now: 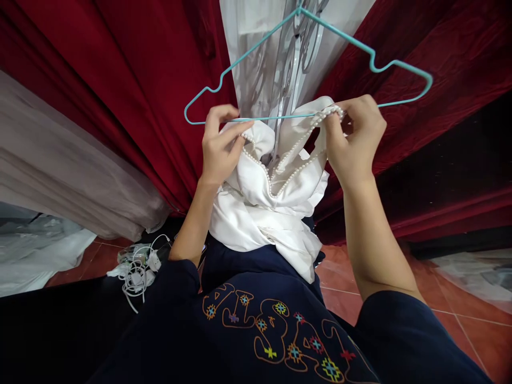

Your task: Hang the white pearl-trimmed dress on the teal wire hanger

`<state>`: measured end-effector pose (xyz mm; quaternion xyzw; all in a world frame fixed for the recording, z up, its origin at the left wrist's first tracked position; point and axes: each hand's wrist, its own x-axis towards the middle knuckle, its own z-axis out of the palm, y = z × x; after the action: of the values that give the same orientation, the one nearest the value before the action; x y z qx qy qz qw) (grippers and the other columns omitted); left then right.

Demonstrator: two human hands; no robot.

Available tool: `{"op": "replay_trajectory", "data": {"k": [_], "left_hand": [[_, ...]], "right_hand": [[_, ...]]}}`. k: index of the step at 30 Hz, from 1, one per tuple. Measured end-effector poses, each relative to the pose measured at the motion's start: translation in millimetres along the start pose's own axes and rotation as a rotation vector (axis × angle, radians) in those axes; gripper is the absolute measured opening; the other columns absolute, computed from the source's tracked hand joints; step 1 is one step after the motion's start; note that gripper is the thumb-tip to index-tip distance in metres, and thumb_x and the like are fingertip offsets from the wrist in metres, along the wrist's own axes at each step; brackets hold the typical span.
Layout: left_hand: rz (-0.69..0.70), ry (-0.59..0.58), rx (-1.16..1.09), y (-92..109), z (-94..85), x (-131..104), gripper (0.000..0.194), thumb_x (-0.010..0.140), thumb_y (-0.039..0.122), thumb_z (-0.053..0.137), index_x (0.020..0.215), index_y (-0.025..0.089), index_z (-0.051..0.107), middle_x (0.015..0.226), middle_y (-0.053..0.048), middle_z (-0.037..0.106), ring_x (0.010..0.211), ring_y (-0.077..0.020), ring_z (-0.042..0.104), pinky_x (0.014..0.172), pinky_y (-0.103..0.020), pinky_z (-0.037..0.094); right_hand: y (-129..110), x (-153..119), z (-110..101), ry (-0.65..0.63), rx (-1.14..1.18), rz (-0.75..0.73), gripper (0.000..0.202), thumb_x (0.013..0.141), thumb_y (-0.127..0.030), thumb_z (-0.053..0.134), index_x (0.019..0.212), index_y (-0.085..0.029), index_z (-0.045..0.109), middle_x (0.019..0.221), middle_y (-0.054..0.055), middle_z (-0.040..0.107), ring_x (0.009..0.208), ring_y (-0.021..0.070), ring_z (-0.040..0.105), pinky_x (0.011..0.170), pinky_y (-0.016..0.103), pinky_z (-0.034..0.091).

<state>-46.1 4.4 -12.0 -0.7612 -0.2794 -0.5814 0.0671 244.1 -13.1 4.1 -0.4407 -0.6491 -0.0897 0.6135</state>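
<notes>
Pinching the pearl-edged opening of a white garment [260, 216] between thumb and fingers, the left hand [220, 152] and right hand [357, 136] hold it against the bottom bar of a turquoise hanger [276, 117]. The cloth bunches before the person's navy shirt [228, 352], with red curtains [140, 80] beyond and white cables [138, 277] at left.

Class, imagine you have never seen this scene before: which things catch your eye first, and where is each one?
The bright white garment, edged with pearl-like beads, stands out at the centre, its upper part between the person's left hand and right hand. Above it, a turquoise hanger spans the upper picture, with deep red curtains on both sides. Near the bottom, a colourful design brightens the dark shirt.
</notes>
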Motion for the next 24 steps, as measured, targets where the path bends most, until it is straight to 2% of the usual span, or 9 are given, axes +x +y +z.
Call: {"op": "replay_trajectory", "data": {"k": [2, 5, 8, 10, 12, 15, 19, 22, 24], "left_hand": [[-0.076, 0.121, -0.006, 2.7, -3.8, -21.5, 0.023, 0.103, 0.04, 0.068, 0.106, 0.025, 0.086, 0.098, -0.009, 0.072, 0.091, -0.0259, 0.071, 0.084, -0.04, 0.058], [-0.395, 0.142, -0.066, -4.6, -18.6, -43.4, 0.019, 0.092, 0.026, 0.066, 0.087, 0.021, 0.083, 0.079, -0.004, 0.069, 0.076, -0.0214, 0.067, 0.072, -0.032, 0.054], [-0.651, 0.225, -0.04, -26.7, -42.9, -35.1, 0.023, 0.084, 0.017, 0.057, 0.062, 0.02, 0.064, 0.061, 0.002, 0.053, 0.064, -0.0166, 0.054, 0.062, -0.028, 0.044], [-0.639, 0.28, 0.037, -41.5, -60.1, -10.8, 0.031, 0.084, 0.013, 0.054, 0.055, 0.019, 0.046, 0.056, 0.004, 0.033, 0.058, -0.0126, 0.036, 0.056, -0.027, 0.03], [-0.544, 0.282, 0.093, -48.6, -73.2, 23.6, 0.042, 0.087, 0.004, 0.055, 0.055, 0.018, 0.032, 0.06, 0.003, 0.018, 0.06, -0.0098, 0.022, 0.056, -0.027, 0.018], [-0.493, 0.091, 0.27, -37.4, -76.9, 77.1, 0.055, 0.084, -0.013, 0.057, 0.055, 0.015, 0.019, 0.06, 0.002, 0.009, 0.061, -0.0083, 0.014, 0.056, -0.028, 0.009], [-0.417, -0.038, 0.284, 2.1, -52.9, 119.0, 0.064, 0.083, -0.006, 0.067, 0.051, 0.021, 0.019, 0.057, 0.002, 0.013, 0.062, -0.0099, 0.018, 0.061, -0.029, 0.011], [-0.427, -0.077, 0.266, 19.2, -36.5, 124.1, 0.059, 0.085, -0.003, 0.066, 0.047, 0.024, 0.031, 0.053, 0.002, 0.02, 0.064, -0.0126, 0.019, 0.062, -0.031, 0.013], [-0.482, -0.087, 0.215, 18.2, -39.7, 118.5, 0.053, 0.088, -0.002, 0.067, 0.047, 0.024, 0.043, 0.051, 0.003, 0.025, 0.065, -0.0128, 0.021, 0.063, -0.031, 0.014]], "right_hand": [[5.4, 1.5, -0.5, 0.06, 0.0, -0.01, 0.012, 0.095, -0.022, 0.058, 0.085, -0.017, 0.063, 0.086, 0.002, 0.056, 0.08, 0.0143, 0.054, 0.076, 0.032, 0.044], [10.2, 8.1, -1.7, 0.083, -0.019, 0.02, 0.01, 0.091, -0.02, 0.057, 0.081, -0.018, 0.058, 0.083, 0.002, 0.052, 0.08, 0.0149, 0.052, 0.079, 0.034, 0.044], [10.2, 13.6, -4.5, 0.06, -0.045, 0.043, 0.008, 0.089, -0.02, 0.058, 0.08, -0.018, 0.057, 0.083, 0.002, 0.051, 0.078, 0.0147, 0.051, 0.08, 0.035, 0.044], [9.1, 15.0, -6.7, 0.039, -0.052, 0.04, 0.009, 0.088, -0.022, 0.059, 0.08, -0.018, 0.058, 0.081, 0.001, 0.051, 0.077, 0.0144, 0.05, 0.079, 0.034, 0.044], [7.7, 14.6, -7.9, 0.023, -0.051, 0.036, 0.01, 0.087, -0.024, 0.06, 0.079, -0.018, 0.058, 0.08, 0.001, 0.05, 0.075, 0.014, 0.049, 0.079, 0.034, 0.043], [4.8, 11.3, -7.1, 0.024, -0.044, 0.055, 0.008, 0.087, -0.023, 0.059, 0.08, -0.019, 0.059, 0.081, 0.001, 0.052, 0.074, 0.0139, 0.049, 0.078, 0.034, 0.044], [2.5, 6.7, -3.9, 0.041, 0.009, 0.082, 0.007, 0.088, -0.02, 0.06, 0.081, -0.018, 0.063, 0.083, 0.003, 0.056, 0.075, 0.0144, 0.051, 0.077, 0.035, 0.044], [3.1, 6.0, -3.5, 0.063, 0.052, 0.054, 0.009, 0.087, -0.019, 0.06, 0.08, -0.017, 0.066, 0.082, 0.004, 0.058, 0.075, 0.0147, 0.052, 0.077, 0.035, 0.044], [3.1, 6.6, -4.9, 0.07, 0.046, 0.04, 0.009, 0.086, -0.019, 0.06, 0.081, -0.017, 0.067, 0.082, 0.004, 0.059, 0.075, 0.0146, 0.052, 0.075, 0.035, 0.044]]}}
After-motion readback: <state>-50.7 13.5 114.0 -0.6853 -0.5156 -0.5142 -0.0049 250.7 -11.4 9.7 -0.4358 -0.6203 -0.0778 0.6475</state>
